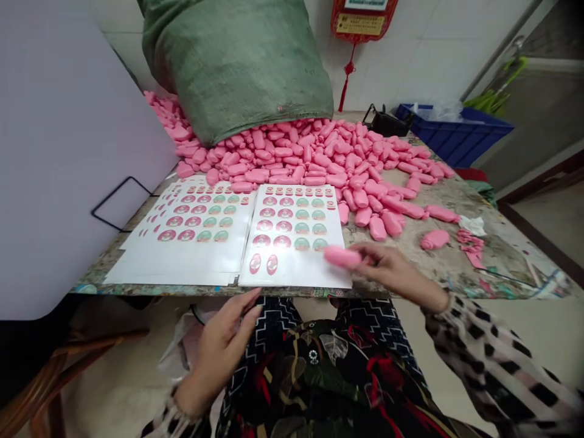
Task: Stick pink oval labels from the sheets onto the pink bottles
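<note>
A: Anything in the right hand (395, 269)?

B: Yes: one smooth, rounded pink bottle-shaped piece (342, 257), apparently plastic and slightly blurred. Gripped at its right end, thumb and fingers closed on it, with most of its length sticking out to the left. Over the lower right part of white paper sheets printed with pink and mint-green labels (296, 277); impossible to tell whether touching.

A: And the left hand (219, 344)?

B: Half open, thumb and fingers apart, nothing visible in its grip. Just off the front edge of the worn, paint-stained bench (506, 246).

A: Any risk from here?

B: Perhaps a slip. Held by one end only, so could tip loose and drop onto the labels or over the front edge. If brushed low across the paper, might also push the top sheet askew.

A: More paper on the left?

B: Yes, overlapping, fanned-out white label sheets (168, 264), close to the front edge. Could slide off if caught by the left hand.

A: And behind?

B: A loose heap of glossy pink bottle-shaped pieces (314, 158), at the foot of a bulky green cloth sack (246, 67), reaching the top of the sheets. Likely to roll onto the labels if jostled, being rounded and piled with no barrier in front.
</note>
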`<state>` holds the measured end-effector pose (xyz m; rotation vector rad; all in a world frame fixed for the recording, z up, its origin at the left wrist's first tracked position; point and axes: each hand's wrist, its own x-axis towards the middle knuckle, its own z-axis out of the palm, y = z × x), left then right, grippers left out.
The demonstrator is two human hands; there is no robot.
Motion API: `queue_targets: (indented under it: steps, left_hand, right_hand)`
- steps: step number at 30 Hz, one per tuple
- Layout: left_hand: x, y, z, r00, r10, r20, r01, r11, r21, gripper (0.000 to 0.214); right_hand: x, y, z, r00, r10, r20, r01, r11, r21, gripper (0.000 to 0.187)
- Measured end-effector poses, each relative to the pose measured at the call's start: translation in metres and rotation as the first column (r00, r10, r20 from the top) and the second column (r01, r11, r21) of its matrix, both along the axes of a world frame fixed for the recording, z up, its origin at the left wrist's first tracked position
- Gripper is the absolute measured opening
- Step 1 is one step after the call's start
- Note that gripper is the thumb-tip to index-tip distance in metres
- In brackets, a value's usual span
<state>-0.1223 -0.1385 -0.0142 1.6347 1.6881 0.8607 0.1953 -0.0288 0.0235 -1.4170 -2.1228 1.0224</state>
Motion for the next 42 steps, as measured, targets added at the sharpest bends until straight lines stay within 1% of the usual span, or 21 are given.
queue_targets:
  steps: [1, 2, 4, 6, 8, 9, 10, 12, 13, 14, 15, 17, 18, 19, 20, 22, 26, 28, 33, 36, 42]
  left_hand:
    - [0.010, 0.004, 0.009, 0.998, -0.065, 0.018, 0.066, 0.998, -0.021, 0.043]
    - [0.018, 0.007, 0.017, 0.989, -0.135, 0.060, 0.139, 0.988, -0.072, 0.051]
    - [0.030, 0.013, 0.027, 0.936, -0.278, 0.217, 0.322, 0.924, -0.206, 0.064]
    - [0.035, 0.017, 0.030, 0.828, -0.353, 0.436, 0.495, 0.824, -0.274, 0.070]
    - [0.032, 0.019, 0.026, 0.724, -0.309, 0.617, 0.570, 0.772, -0.281, 0.066]
    - [0.029, 0.019, 0.023, 0.693, -0.247, 0.677, 0.570, 0.762, -0.306, 0.061]
    - [0.026, 0.018, 0.020, 0.678, -0.166, 0.716, 0.555, 0.753, -0.352, 0.057]
    - [0.019, 0.016, 0.014, 0.691, -0.016, 0.723, 0.495, 0.739, -0.457, 0.050]
    - [0.016, 0.016, 0.012, 0.718, 0.028, 0.696, 0.442, 0.754, -0.487, 0.046]
    - [0.014, 0.016, 0.011, 0.764, 0.045, 0.644, 0.361, 0.797, -0.484, 0.041]
    - [0.013, 0.017, 0.011, 0.828, 0.041, 0.560, 0.256, 0.859, -0.443, 0.035]
    - [0.011, 0.020, 0.010, 0.955, 0.005, 0.297, 0.074, 0.964, -0.254, 0.022]
    - [0.011, 0.021, 0.010, 0.989, -0.027, 0.148, 0.048, 0.989, -0.140, 0.017]
    - [0.012, 0.023, 0.009, 0.998, -0.065, 0.010, 0.065, 0.997, -0.039, 0.016]
    - [0.012, 0.025, 0.008, 0.989, -0.104, -0.106, 0.108, 0.994, 0.034, 0.017]
    - [0.015, 0.028, 0.003, 0.948, -0.150, -0.281, 0.184, 0.978, 0.099, 0.025]
    - [0.023, 0.029, -0.008, 0.850, -0.180, -0.495, 0.217, 0.976, 0.018, 0.044]
    - [0.027, 0.029, -0.010, 0.816, -0.199, -0.542, 0.222, 0.975, -0.024, 0.049]
    - [0.029, 0.028, -0.011, 0.762, -0.191, -0.619, 0.211, 0.977, -0.041, 0.050]
    - [0.028, 0.028, -0.012, 0.751, -0.186, -0.634, 0.211, 0.977, -0.037, 0.050]
    - [0.028, 0.027, -0.021, 0.745, -0.147, -0.651, 0.198, 0.980, 0.005, 0.050]
  right_hand:
    - [-0.020, -0.010, 0.005, 0.986, 0.160, -0.039, -0.162, 0.984, -0.070, 0.033]
    - [-0.039, -0.019, 0.009, 0.958, 0.280, -0.057, -0.284, 0.953, -0.106, 0.029]
    - [-0.072, -0.034, 0.015, 0.879, 0.474, -0.058, -0.477, 0.869, -0.131, 0.026]
    - [-0.094, -0.042, 0.018, 0.803, 0.590, -0.079, -0.596, 0.795, -0.113, 0.027]
    - [-0.104, -0.042, 0.017, 0.769, 0.624, -0.136, -0.638, 0.762, -0.109, 0.033]
    - [-0.106, -0.039, 0.014, 0.778, 0.605, -0.168, -0.625, 0.771, -0.121, 0.036]
    - [-0.106, -0.034, 0.010, 0.808, 0.560, -0.184, -0.585, 0.799, -0.139, 0.038]
    - [-0.105, -0.021, -0.002, 0.897, 0.415, -0.151, -0.435, 0.889, -0.144, 0.036]
    - [-0.104, -0.014, -0.009, 0.938, 0.332, -0.103, -0.343, 0.933, -0.113, 0.034]
    - [-0.105, -0.007, -0.016, 0.966, 0.255, -0.045, -0.257, 0.965, -0.054, 0.033]
    - [-0.106, 0.000, -0.021, 0.981, 0.190, 0.021, -0.191, 0.982, 0.012, 0.032]
    - [-0.110, 0.010, -0.029, 0.982, 0.102, 0.157, -0.122, 0.985, 0.123, 0.028]
    - [-0.114, 0.014, -0.031, 0.971, 0.079, 0.224, -0.116, 0.980, 0.160, 0.027]
    - [-0.117, 0.016, -0.032, 0.957, 0.063, 0.283, -0.121, 0.974, 0.189, 0.025]
    - [-0.121, 0.017, -0.033, 0.942, 0.047, 0.332, -0.126, 0.967, 0.222, 0.025]
    - [-0.128, 0.019, -0.033, 0.918, 0.019, 0.397, -0.146, 0.945, 0.293, 0.024]
    - [-0.138, 0.020, -0.034, 0.891, -0.001, 0.454, -0.176, 0.922, 0.346, 0.023]
    - [-0.142, 0.022, -0.034, 0.879, 0.000, 0.477, -0.192, 0.916, 0.353, 0.022]
    - [-0.145, 0.025, -0.031, 0.838, -0.003, 0.545, -0.254, 0.883, 0.395, 0.024]
    - [-0.145, 0.026, -0.029, 0.831, 0.023, 0.557, -0.288, 0.873, 0.394, 0.024]
    - [-0.141, 0.028, -0.029, 0.827, 0.076, 0.557, -0.319, 0.879, 0.354, 0.024]
